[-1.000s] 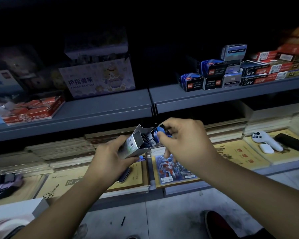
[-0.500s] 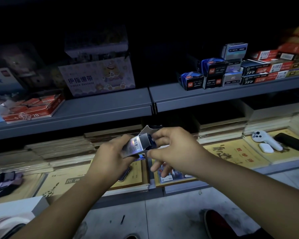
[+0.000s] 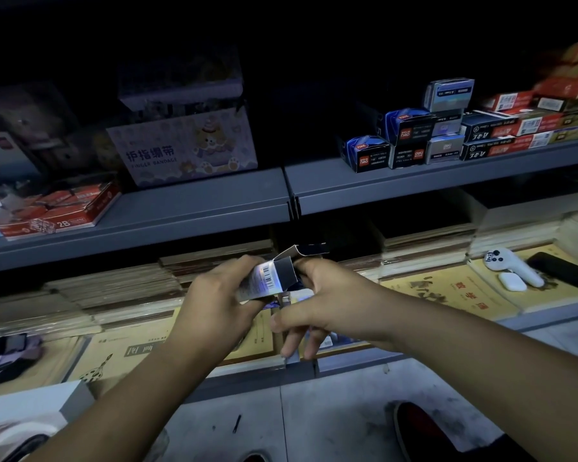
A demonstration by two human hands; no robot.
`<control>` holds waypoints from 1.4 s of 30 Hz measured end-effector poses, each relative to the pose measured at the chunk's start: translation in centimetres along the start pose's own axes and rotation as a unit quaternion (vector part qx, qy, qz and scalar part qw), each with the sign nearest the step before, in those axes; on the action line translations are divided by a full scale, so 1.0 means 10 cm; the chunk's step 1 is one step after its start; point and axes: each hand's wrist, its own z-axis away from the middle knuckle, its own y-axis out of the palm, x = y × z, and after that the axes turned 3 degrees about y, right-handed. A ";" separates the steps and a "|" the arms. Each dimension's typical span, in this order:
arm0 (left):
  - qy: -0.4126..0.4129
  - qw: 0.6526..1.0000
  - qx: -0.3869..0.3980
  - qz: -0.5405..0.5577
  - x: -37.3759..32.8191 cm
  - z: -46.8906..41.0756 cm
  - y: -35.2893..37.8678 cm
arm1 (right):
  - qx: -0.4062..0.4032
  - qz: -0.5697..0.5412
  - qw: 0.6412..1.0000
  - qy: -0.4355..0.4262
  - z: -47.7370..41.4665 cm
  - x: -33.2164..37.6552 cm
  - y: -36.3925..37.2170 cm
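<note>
Dim shop shelves (image 3: 214, 201) are filling my view. Before them, the left hand (image 3: 214, 305) is gripping a small box (image 3: 271, 278), its flap standing open. The right hand (image 3: 334, 298) is touching the box's open end with fingers curled; I cannot tell whether they are pinching anything.

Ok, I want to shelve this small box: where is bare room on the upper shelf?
The upper shelf is bare between the bandage box and the blue boxes, and along its front edge. It is crowded at the left end with red boxes and at the right with stacked cartons.
</note>
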 end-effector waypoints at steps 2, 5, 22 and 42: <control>0.000 1.000 0.001 -0.007 0.01 0.01 -0.01 | 0.004 0.003 1.000 0.000 0.00 -0.01 -0.01; 0.003 1.000 0.008 0.004 0.00 0.02 0.00 | -0.008 0.015 1.000 0.007 -0.02 -0.02 0.01; -0.094 0.982 -0.065 0.148 -0.27 -0.13 -0.08 | -0.355 0.575 0.678 -0.290 -0.07 0.01 0.06; -0.098 0.924 0.019 0.370 -0.21 0.03 -0.33 | -0.264 0.030 0.920 -0.288 -0.10 -0.03 -0.04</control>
